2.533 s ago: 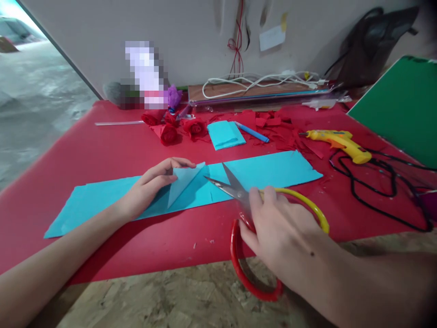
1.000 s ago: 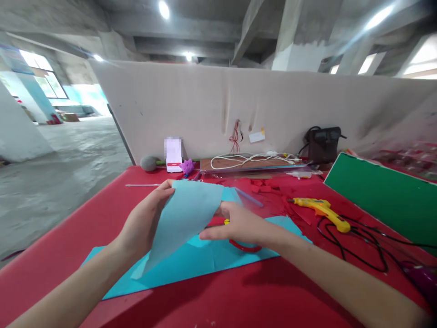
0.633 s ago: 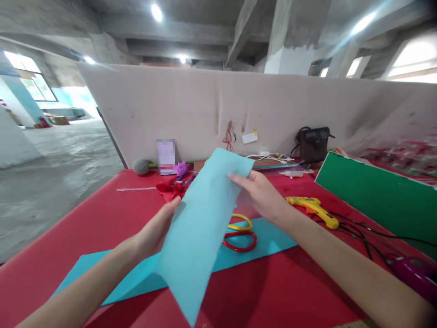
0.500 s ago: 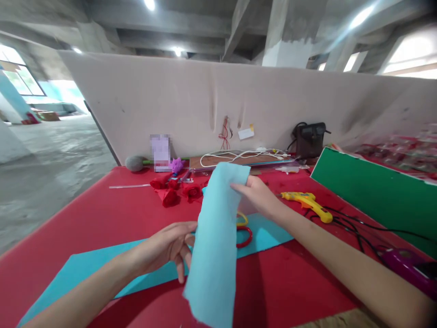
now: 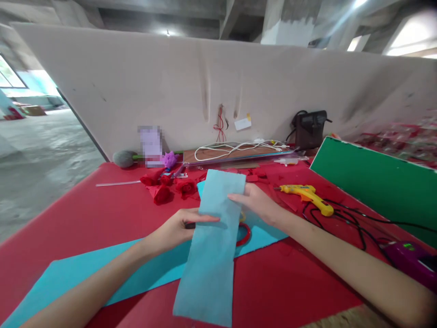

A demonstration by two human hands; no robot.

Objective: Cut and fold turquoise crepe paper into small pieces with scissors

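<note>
A long strip of light blue paper (image 5: pixel 214 255) hangs upright before me, held up above the table. My right hand (image 5: pixel 254 200) pinches its right edge near the top, thumb in front and fingers behind. My left hand (image 5: pixel 179 228) is closed on its left edge lower down, thumb laid across the front and the other fingers mostly hidden behind. Below lies a larger sheet of blue paper (image 5: pixel 150 269), flat on the red table. Scissors (image 5: pixel 244 236) with a red and a yellow handle loop rest on that sheet, partly hidden by the strip.
Several red paper roses (image 5: pixel 160 193) and a purple flower (image 5: pixel 170 159) lie behind my left hand. To the right are a yellow glue gun (image 5: pixel 307 197) with black cables, a green board (image 5: pixel 372 182) and a purple device (image 5: pixel 409 259). A white cable (image 5: pixel 218 148) lies at the back.
My left hand has moved up and inward from beside the strip and taken hold of its left edge. The curled strip now hangs flatter. The view has tilted down a little.
</note>
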